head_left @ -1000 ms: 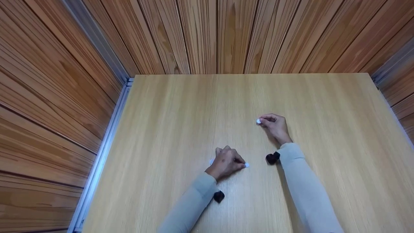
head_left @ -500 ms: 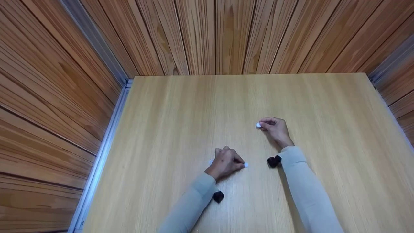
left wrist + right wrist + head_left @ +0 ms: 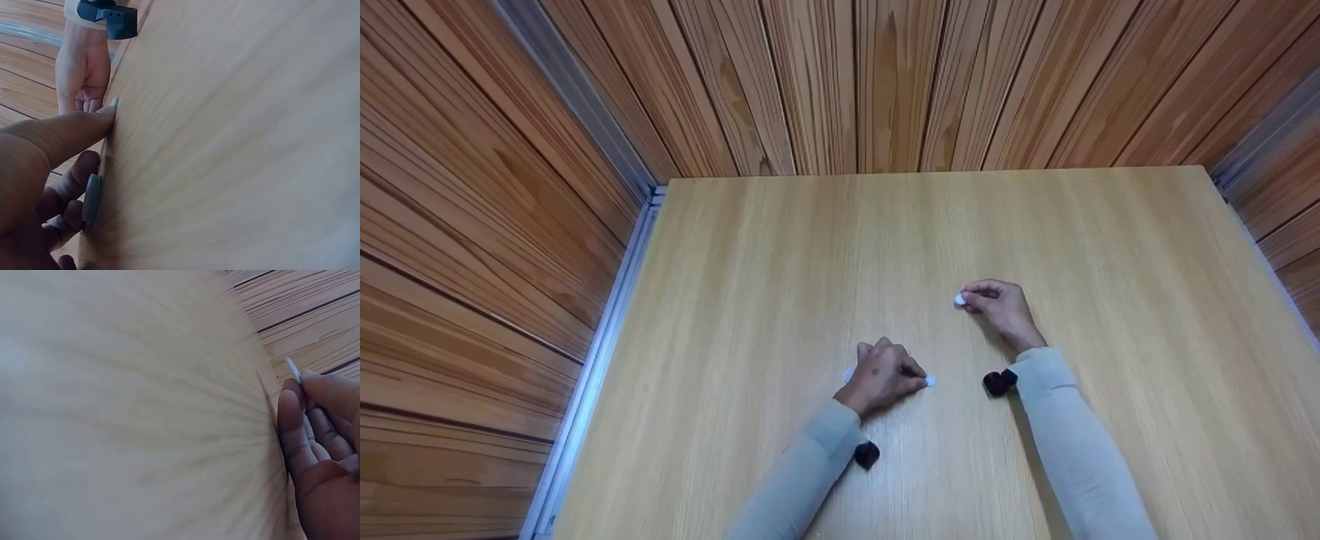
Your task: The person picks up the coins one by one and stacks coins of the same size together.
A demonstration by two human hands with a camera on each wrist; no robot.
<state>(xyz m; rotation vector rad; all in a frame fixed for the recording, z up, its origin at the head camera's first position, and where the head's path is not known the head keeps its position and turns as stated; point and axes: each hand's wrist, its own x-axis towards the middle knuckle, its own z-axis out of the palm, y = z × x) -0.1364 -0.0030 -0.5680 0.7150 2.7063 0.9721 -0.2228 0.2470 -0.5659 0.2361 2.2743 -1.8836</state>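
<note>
My left hand [image 3: 883, 376] is low over the table, pinching a small white disc [image 3: 930, 381] at the tips of its thumb and forefinger. In the left wrist view only the edge of this disc [image 3: 115, 102] shows beyond the thumb. A second white disc [image 3: 91, 198] stands on the table by the curled fingers of that hand, mostly hidden in the head view. Farther away and to the right, my right hand [image 3: 1000, 309] pinches another thin white disc [image 3: 293, 370] between thumb and fingertip, raised slightly off the tabletop.
The wooden table [image 3: 780, 255] reaches back to a plank wall [image 3: 892, 82]. A metal rail [image 3: 600, 345] runs along its left edge. Black wrist devices [image 3: 867, 455] hang by both sleeves.
My right hand has drawn a little nearer to me, with the white disc still pinched. The left hand and its disc have stayed almost in place.
</note>
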